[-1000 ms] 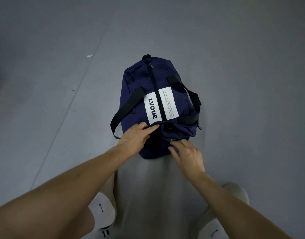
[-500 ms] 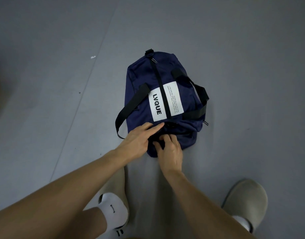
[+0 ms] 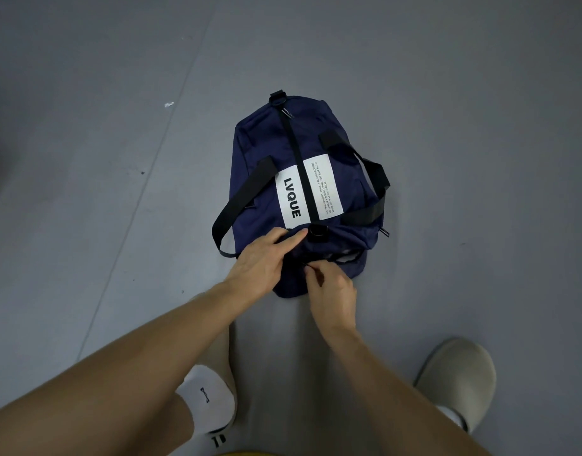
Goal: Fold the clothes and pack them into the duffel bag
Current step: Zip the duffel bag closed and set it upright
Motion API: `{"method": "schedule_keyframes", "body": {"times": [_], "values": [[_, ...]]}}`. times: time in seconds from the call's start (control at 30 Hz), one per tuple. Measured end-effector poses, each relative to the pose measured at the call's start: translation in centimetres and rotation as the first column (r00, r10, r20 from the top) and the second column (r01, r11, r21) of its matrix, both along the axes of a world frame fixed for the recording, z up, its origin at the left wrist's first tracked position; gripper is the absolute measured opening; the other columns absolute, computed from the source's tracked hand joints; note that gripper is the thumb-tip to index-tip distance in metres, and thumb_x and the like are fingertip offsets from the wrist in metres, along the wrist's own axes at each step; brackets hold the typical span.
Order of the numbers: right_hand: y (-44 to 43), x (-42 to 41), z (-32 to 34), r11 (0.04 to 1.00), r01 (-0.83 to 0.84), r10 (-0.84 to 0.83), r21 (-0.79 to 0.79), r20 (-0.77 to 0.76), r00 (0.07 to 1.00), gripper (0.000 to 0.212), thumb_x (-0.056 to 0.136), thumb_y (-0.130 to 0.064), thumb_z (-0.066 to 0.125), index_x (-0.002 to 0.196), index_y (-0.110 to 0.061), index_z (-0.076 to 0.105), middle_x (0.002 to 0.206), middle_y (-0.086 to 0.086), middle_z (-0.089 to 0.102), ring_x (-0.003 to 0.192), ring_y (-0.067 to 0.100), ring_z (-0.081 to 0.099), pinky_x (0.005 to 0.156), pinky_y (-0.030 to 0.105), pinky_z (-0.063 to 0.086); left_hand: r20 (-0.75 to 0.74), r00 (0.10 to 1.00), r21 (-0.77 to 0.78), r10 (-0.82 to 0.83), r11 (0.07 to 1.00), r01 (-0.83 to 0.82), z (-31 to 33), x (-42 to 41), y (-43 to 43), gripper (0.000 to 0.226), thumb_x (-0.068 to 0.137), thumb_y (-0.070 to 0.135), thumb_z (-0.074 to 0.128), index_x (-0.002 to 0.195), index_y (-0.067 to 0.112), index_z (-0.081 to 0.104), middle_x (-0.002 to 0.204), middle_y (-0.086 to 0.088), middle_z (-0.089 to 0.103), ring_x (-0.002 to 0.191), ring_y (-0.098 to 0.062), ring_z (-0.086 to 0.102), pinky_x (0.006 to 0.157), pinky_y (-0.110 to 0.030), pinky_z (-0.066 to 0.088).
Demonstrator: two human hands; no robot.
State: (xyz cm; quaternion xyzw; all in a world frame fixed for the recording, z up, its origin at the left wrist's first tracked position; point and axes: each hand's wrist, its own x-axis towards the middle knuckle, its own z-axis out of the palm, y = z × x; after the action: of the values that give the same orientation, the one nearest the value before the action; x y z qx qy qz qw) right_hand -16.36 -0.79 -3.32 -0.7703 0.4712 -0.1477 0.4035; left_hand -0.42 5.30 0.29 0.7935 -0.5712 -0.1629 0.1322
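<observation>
I look straight down at a grey floor (image 3: 480,126) that spreads bare on every side, with wide room to the left, right and far end. A thin seam line (image 3: 145,179) runs diagonally across the floor, well to the left. The navy duffel bag (image 3: 260,139) lies in the middle of the view, lengthwise away from me, with its near end close to my feet.

My left hand (image 3: 263,261) rests on the bag's near end with its fingers laid fairly straight on the fabric. The fingertips reach almost to a black ring (image 3: 317,233) at the end of the top. My right hand (image 3: 334,291) is curled, finger and thumb pinching a small dark tab (image 3: 305,265) just beside the left hand. It may be a zip pull, but it is too small for me to be sure.

A black zip band (image 3: 296,159) runs the length of the bag's top and splits a white label (image 3: 291,195) that reads LVQUE. One black carry strap (image 3: 240,199) droops to the left, the other strap (image 3: 375,179) to the right. The bag's inside is hidden from me.

Below the hands are a beige slipper (image 3: 457,373) on the right and a white sock (image 3: 207,393) on the left
</observation>
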Motion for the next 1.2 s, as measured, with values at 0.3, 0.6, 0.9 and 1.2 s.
{"method": "schedule_keyframes", "body": {"times": [0.3, 0.6, 0.9, 1.2], "values": [[-8.0, -4.6, -0.5, 0.975, 0.212, -0.22, -0.066, -0.186, 0.957, 0.014, 0.099, -0.022, 0.052, 0.095, -0.013, 0.063, 0.093, 0.003, 0.065, 0.08, 0.028, 0.059, 0.068, 0.033, 0.037, 0.136, 0.988, 0.024, -0.075, 0.997, 0.073, 1.4, 2.3, 1.7, 0.075, 0.088, -0.006, 0.057, 0.154, 0.026, 0.038, 0.121, 0.001, 0.056, 0.08, -0.019, 0.056, 0.061, -0.024, 0.039], [-12.3, -3.2, 3.4, 0.986, 0.104, -0.105, -0.13, -0.007, 0.994, 0.024, 0.097, -0.027, 0.06, 0.119, -0.026, 0.067, 0.107, -0.006, 0.063, 0.084, 0.018, 0.06, 0.079, 0.036, 0.051, 0.246, 0.969, -0.12, 0.009, 0.993, 0.022, 1.9, -1.0, 0.7, 0.078, 0.089, 0.024, 0.069, 0.156, 0.027, 0.03, 0.107, 0.006, 0.066, 0.083, -0.02, 0.054, 0.075, -0.037, 0.052], [-22.2, 15.0, 8.5, 0.805, -0.498, 0.41, -0.322, -0.304, 0.86, 0.058, 0.101, -0.033, 0.056, 0.154, -0.037, 0.034, 0.162, 0.008, 0.029, 0.143, 0.034, 0.034, 0.118, 0.043, 0.028, 0.269, 0.96, -0.181, 0.075, 0.983, -0.026, 0.7, -4.8, -3.0, 0.05, 0.088, 0.059, 0.049, 0.125, 0.031, 0.068, 0.092, 0.014, 0.073, 0.077, -0.017, 0.055, 0.063, -0.033, 0.046], [-24.4, 20.1, 8.5, 0.73, -0.548, 0.385, -0.409, -0.416, 0.823, 0.044, 0.096, -0.026, 0.059, 0.138, -0.039, 0.056, 0.115, 0.009, 0.069, 0.11, 0.036, 0.055, 0.094, 0.04, 0.047, 0.263, 0.959, -0.07, -0.101, 0.99, 0.124, 0.4, -3.6, -1.8, 0.065, 0.087, 0.035, 0.074, 0.146, 0.033, 0.047, 0.073, 0.014, 0.06, 0.071, -0.014, 0.045, 0.062, -0.03, 0.036]]}}
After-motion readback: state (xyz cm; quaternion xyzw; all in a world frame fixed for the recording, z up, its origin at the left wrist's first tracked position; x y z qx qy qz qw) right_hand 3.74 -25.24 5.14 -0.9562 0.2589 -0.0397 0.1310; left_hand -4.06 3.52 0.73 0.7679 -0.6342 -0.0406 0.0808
